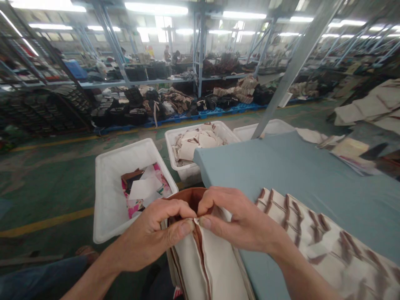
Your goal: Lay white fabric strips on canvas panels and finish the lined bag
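A cream fabric bag (218, 262) with brown trim and a brown inside hangs upright between my hands at the lower middle. My left hand (159, 229) pinches its top edge left of a seam, thumb outside and fingers over the rim. Just right of that seam, my right hand (231, 218) pinches the same edge, and the two thumbs nearly meet. Below the thumbs a brown-lined fold runs down the bag's side. The bag's lower end is cut off by the frame.
A blue-grey covered table (243, 162) stands at right, with a row of cream-and-brown pieces (331, 241) on it. A white bin (106, 187) with scraps and another bin (170, 141) of cream pieces stand ahead. A slanted metal post (290, 79) rises beside the table.
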A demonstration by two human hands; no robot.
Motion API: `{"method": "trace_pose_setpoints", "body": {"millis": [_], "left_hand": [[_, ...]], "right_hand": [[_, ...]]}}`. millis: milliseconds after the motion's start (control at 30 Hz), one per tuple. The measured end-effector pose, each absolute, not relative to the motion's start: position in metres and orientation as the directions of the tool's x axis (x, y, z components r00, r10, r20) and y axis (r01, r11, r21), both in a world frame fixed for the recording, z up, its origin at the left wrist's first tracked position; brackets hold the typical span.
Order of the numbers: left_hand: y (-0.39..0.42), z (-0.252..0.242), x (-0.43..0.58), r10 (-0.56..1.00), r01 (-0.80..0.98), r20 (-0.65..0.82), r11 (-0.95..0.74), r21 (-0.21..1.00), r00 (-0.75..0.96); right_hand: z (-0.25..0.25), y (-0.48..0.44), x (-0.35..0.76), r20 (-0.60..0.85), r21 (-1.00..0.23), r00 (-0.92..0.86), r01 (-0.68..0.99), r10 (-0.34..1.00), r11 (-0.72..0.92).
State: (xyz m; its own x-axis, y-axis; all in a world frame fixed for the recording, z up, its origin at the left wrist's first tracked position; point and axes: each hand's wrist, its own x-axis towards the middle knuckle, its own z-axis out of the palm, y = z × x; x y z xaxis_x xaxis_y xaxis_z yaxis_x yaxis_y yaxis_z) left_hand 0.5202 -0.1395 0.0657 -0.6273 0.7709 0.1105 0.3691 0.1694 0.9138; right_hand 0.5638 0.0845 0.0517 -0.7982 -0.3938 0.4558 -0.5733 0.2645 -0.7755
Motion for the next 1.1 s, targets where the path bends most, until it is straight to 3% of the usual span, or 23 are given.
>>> {"method": "trace_pose_setpoints", "body": {"millis": [367,533,700,800,933,1100], "left_hand": [[-0.149,0.075,0.528,0.652,0.462,0.146,0.344,0.818,-0.744],[-0.15,0.074,0.521,0.674,0.458,0.03,0.468,0.756,-0.738],[-0.153,0.064,0.508,0.721,0.444,-0.088,0.514,0.734,-0.688],[-0.149,0.061,0.507,0.749,0.493,-0.071,0.501,0.711,-0.659],[-0.134,0.064,0.511,0.756,0.593,0.099,0.417,0.689,-0.647],[-0.123,0.061,0.507,0.813,0.58,0.104,0.313,0.752,-0.573]], "right_hand": [[0.058,0.062,0.548,0.494,-0.713,-0.757,-0.634,-0.427,0.299],[0.053,0.064,0.542,0.389,-0.779,-0.787,-0.558,-0.478,0.286],[0.043,0.069,0.538,0.349,-0.743,-0.782,-0.566,-0.517,0.356],[0.039,0.074,0.539,0.341,-0.762,-0.785,-0.553,-0.518,0.337],[0.037,0.082,0.545,0.389,-0.794,-0.797,-0.544,-0.463,0.271],[0.04,0.088,0.56,0.377,-0.771,-0.852,-0.506,-0.363,0.387]]}}
